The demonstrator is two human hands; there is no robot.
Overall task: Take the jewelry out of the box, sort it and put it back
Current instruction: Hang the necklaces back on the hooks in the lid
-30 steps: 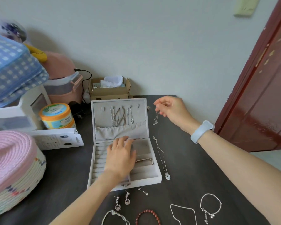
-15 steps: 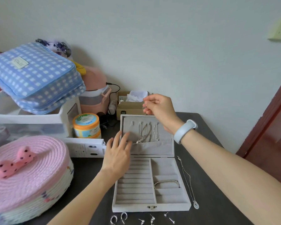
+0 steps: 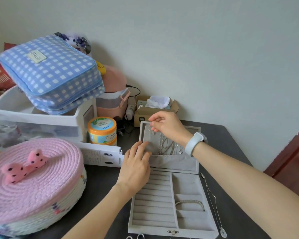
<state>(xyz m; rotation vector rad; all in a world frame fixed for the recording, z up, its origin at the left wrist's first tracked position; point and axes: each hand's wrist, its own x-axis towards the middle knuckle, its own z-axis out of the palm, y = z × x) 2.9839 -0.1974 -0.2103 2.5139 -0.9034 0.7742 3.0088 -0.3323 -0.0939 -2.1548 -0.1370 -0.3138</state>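
Leftward across the lid goes the right hand (image 3: 166, 125), now pinching a thin necklace (image 3: 152, 131) at the top hooks of the jewelry box (image 3: 164, 226) on the bench (image 3: 231, 135). Left hand (image 3: 136, 163) rests flat, fingers relaxed, on the lid pocket (image 3: 176, 163). Best to hook the clasp first, then tuck the hanging chain into the pocket, clear of neighbouring chains (image 3: 169, 145).

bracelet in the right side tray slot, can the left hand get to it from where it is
Probably yes: the left hand rests at the jewelry box hinge, the bracelet lies uncovered in an open compartment, and nothing sits between them.
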